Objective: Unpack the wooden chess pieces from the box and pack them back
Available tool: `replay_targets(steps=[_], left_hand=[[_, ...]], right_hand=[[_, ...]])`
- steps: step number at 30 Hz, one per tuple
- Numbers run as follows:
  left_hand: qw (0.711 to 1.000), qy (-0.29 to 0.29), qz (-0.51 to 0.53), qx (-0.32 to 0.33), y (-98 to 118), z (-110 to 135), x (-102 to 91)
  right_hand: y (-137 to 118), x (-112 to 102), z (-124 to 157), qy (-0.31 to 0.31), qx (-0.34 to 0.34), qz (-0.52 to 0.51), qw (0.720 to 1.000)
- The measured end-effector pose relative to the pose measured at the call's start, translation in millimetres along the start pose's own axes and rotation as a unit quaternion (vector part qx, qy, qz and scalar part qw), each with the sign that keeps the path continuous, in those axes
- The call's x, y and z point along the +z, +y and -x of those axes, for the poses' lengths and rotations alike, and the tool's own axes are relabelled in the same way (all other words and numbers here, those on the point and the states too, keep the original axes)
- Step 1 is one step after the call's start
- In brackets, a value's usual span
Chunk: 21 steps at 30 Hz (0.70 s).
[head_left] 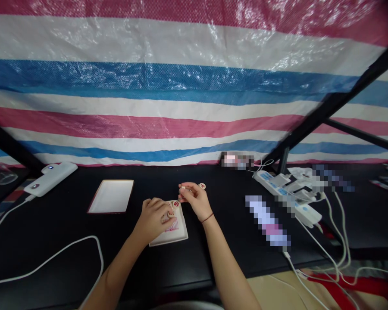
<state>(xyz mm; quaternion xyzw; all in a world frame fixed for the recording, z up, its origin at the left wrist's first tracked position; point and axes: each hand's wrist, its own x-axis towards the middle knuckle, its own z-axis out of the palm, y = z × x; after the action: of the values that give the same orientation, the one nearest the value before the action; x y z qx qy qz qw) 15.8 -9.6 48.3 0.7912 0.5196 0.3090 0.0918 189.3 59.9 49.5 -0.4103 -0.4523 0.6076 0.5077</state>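
While the left hand [157,215] curls over the shallow white rectangular tray [181,234] on the black tabletop [226,224], its thumb and fingers are nearly closed about a small round cream disc with a dark mark [170,214], partly hidden by the fingers. Between one and two o'clock of the tray, the right hand [194,198] has its thumb and fingertips drawn together on a small pale piece [183,188]; its face cannot be read. A cream disc with a red character [176,204] shows at the tray's far end, near twelve o'clock, and a loose cream disc with a red character [202,186] lies at about one o'clock, just beyond the right hand. These discs look light, stiff and hard, probably wood or plastic, and unlikely to break; smooth faces might slip, so the rim, taken between thumb and forefinger, seems the best hold. The tray looks thin-walled and light, better held by opposite sides. At ten o'clock lies a white-lined rectangular lid with a dark red edge [113,196].
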Motion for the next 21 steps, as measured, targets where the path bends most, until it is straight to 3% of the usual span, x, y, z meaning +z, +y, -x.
replay_targets(steps=[7,16,21], left_hand=[[0.994,-0.083,-0.067,0.013,7.6,4.2,2.0],[0.99,-0.061,-0.113,0.057,3.7,5.6,1.8],[0.99,-0.046,-0.122,0.055,2.4,6.1,1.2]], right_hand=[[-0.7,1.2,10.3,-0.021,-0.008,0.02,1.0],[1.1,-6.8,49.0,-0.041,-0.075,0.138,0.987],[-2.5,-3.3,68.8,-0.065,-0.131,0.265,0.953]])
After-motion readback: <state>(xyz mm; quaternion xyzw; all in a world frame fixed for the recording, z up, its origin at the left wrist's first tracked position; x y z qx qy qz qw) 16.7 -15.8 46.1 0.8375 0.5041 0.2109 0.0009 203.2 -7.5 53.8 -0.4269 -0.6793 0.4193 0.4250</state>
